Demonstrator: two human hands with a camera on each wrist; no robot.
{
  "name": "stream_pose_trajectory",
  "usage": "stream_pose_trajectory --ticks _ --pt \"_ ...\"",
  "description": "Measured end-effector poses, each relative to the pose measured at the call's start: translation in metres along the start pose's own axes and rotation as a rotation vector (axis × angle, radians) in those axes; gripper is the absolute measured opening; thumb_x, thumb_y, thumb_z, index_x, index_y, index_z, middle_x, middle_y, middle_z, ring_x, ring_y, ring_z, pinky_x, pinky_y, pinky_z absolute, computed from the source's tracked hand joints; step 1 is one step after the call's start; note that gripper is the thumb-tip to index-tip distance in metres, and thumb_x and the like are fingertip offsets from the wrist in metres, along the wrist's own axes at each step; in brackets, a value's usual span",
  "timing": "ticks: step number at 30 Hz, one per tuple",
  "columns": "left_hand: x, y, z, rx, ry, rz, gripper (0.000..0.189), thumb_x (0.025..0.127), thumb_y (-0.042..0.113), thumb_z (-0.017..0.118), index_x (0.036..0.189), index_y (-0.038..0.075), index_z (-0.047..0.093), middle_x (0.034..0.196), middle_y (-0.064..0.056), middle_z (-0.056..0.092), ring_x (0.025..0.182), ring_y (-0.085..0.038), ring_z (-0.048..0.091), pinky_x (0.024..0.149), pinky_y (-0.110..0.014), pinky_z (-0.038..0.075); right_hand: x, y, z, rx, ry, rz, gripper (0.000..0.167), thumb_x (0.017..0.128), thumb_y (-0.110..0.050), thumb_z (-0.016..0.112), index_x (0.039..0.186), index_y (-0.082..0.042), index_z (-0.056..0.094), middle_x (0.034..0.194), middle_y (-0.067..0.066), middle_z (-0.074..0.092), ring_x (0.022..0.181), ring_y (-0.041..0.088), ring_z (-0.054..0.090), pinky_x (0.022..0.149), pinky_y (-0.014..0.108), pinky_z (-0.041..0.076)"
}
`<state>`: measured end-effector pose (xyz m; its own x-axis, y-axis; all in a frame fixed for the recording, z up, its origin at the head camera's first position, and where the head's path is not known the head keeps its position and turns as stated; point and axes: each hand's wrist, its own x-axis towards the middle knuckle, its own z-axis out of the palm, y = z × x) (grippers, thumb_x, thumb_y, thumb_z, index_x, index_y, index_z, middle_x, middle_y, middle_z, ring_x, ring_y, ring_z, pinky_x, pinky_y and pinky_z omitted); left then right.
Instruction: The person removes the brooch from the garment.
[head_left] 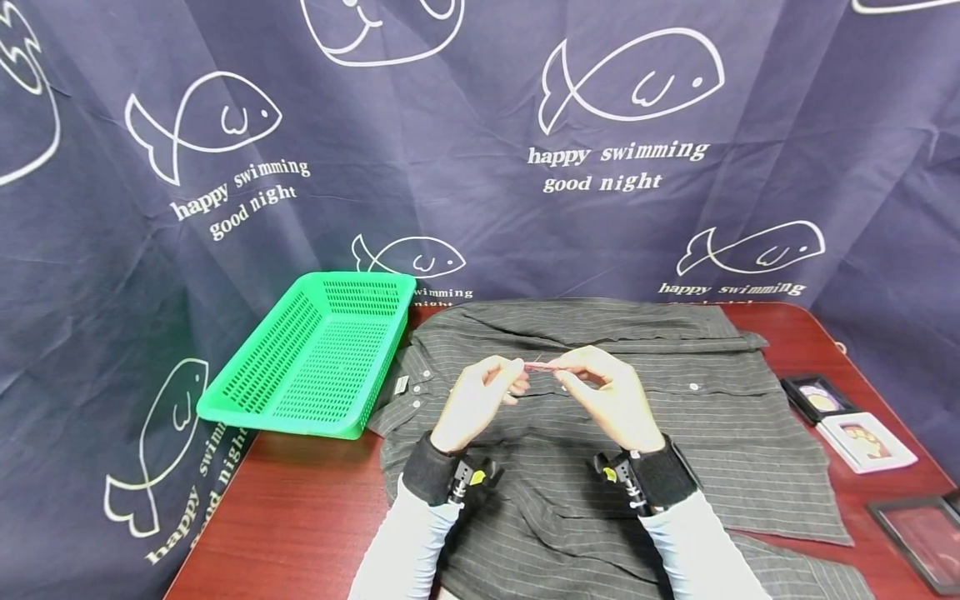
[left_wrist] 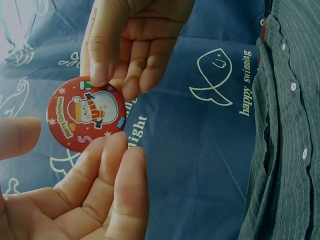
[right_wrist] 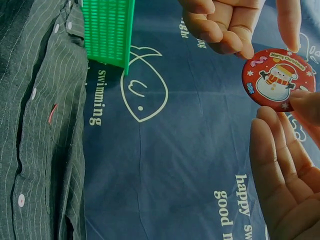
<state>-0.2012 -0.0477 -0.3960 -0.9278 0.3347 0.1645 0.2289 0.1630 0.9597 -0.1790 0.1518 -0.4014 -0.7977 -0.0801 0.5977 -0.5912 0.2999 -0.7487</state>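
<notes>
A round red badge [left_wrist: 87, 114] with a snowman and "Merry Christmas" on its face is held up between the two hands. Edge-on in the head view, the badge [head_left: 540, 365] looks like a thin red strip. The right hand [head_left: 611, 398] pinches it, thumb on the printed face and fingers behind. The left hand [head_left: 480, 396] touches its rim with fingertips; in the left wrist view the left thumb [left_wrist: 20, 137] stands apart from it. Under both hands lies a dark grey pinstriped shirt [head_left: 540, 467] with white buttons, spread over the table.
A green plastic basket [head_left: 300, 429] stands at the table's left. On the right lie an open black-and-white case [head_left: 862, 443] with pictures and a dark-framed flat piece [head_left: 926, 542]. Behind the red-brown table [head_left: 300, 508] hangs a blue fish-print curtain [head_left: 480, 167].
</notes>
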Motion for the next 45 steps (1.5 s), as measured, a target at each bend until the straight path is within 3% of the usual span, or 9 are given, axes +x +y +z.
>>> stream_pose_trajectory --ticks 15,18,24,28,37,45 --pt "0.0022 -0.001 0.0031 -0.131 0.007 -0.02 0.032 0.101 0.017 0.052 0.101 -0.013 0.062 0.092 -0.03 0.067 0.069 -0.004 0.063 0.072 -0.031 0.058 0.0006 0.0003 -0.0009 0.072 -0.026 -0.044 0.019 0.081 0.011 0.071 0.095 0.0 0.074 0.098 0.016 0.069 0.093 0.002 0.063 0.081 0.016 0.053" --pt "0.0021 -0.0004 0.0036 -0.164 0.011 -0.025 0.029 0.1 0.014 0.052 0.098 -0.014 0.061 0.085 -0.023 0.068 0.067 -0.004 0.062 0.069 -0.029 0.058 0.0006 0.0013 -0.0012 0.089 -0.037 -0.061 0.021 0.079 0.014 0.071 0.096 0.002 0.074 0.1 0.018 0.067 0.096 0.002 0.063 0.084 0.016 0.053" --pt "0.002 -0.0006 0.004 -0.247 0.008 -0.043 0.024 0.099 0.008 0.051 0.093 -0.014 0.058 0.07 0.002 0.063 0.064 -0.005 0.061 0.063 -0.02 0.053 0.0017 0.0038 -0.0016 0.098 -0.073 -0.095 0.026 0.077 0.017 0.07 0.098 0.002 0.074 0.104 0.018 0.067 0.1 0.004 0.063 0.087 0.018 0.053" --pt "0.0023 -0.0001 0.0039 -0.286 0.009 -0.056 0.021 0.098 0.006 0.05 0.091 -0.012 0.058 0.067 0.006 0.06 0.062 -0.005 0.06 0.061 -0.018 0.052 0.0027 0.0043 -0.0018 0.088 -0.093 -0.103 0.028 0.077 0.018 0.069 0.1 0.002 0.074 0.105 0.018 0.067 0.1 0.004 0.063 0.087 0.017 0.052" --pt "0.003 0.0005 0.0027 -0.278 0.017 -0.063 0.021 0.096 0.003 0.051 0.095 -0.017 0.058 0.067 0.007 0.06 0.062 -0.005 0.06 0.06 -0.019 0.052 0.0044 0.0037 -0.0049 0.074 -0.128 -0.096 0.029 0.079 0.016 0.069 0.103 0.001 0.073 0.108 0.017 0.067 0.102 0.005 0.062 0.088 0.015 0.052" --pt "0.0036 -0.0018 0.002 -0.198 0.03 -0.049 0.02 0.095 0.003 0.053 0.097 -0.016 0.06 0.073 -0.002 0.064 0.066 -0.007 0.06 0.062 -0.02 0.053 0.0045 0.004 -0.0087 0.125 -0.05 -0.035 0.025 0.08 0.016 0.068 0.103 0.006 0.07 0.103 0.015 0.069 0.096 0.004 0.067 0.083 0.017 0.054"
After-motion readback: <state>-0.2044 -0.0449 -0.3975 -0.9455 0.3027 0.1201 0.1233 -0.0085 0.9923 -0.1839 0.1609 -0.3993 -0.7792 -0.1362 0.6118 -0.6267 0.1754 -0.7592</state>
